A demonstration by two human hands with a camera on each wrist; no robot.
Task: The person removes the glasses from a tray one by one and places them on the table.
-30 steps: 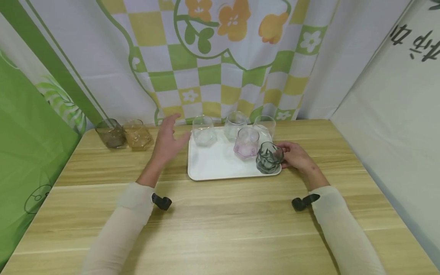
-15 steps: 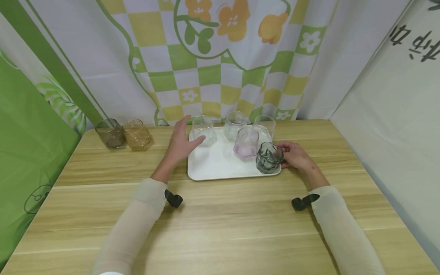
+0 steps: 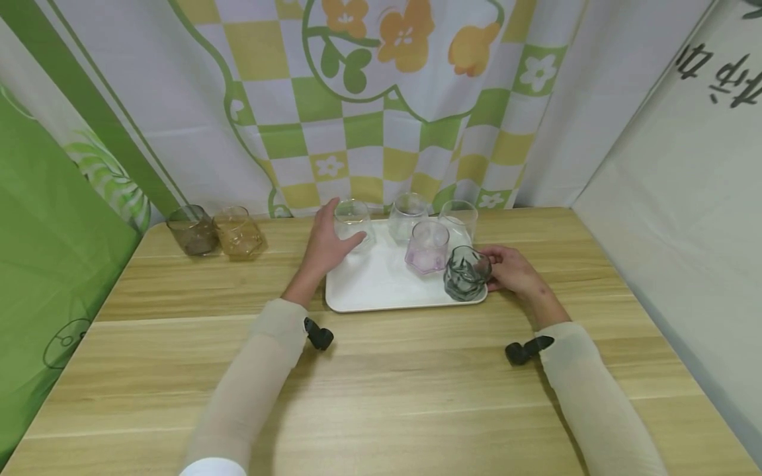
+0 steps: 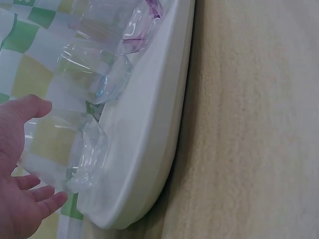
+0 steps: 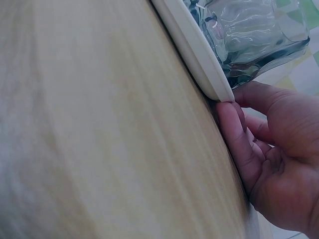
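Observation:
A white tray holds several drinking glasses. My left hand reaches round a clear glass at the tray's back left, thumb in front and fingers behind. In the left wrist view the thumb and fingers of this hand stay spread on either side of the clear glass; contact cannot be made out. My right hand pinches the tray's right edge beside a grey-tinted wavy glass. In the right wrist view, fingers go under the tray rim, with the thumb above.
A purple-tinted glass and two more clear glasses, one in the middle and one at the right, stand on the tray. A brown glass and an amber glass sit at the table's back left. A checkered curtain hangs behind.
My left hand has moved right, from beside the tray to round the clear glass at its back left. The right hand and the tray have stayed in place.

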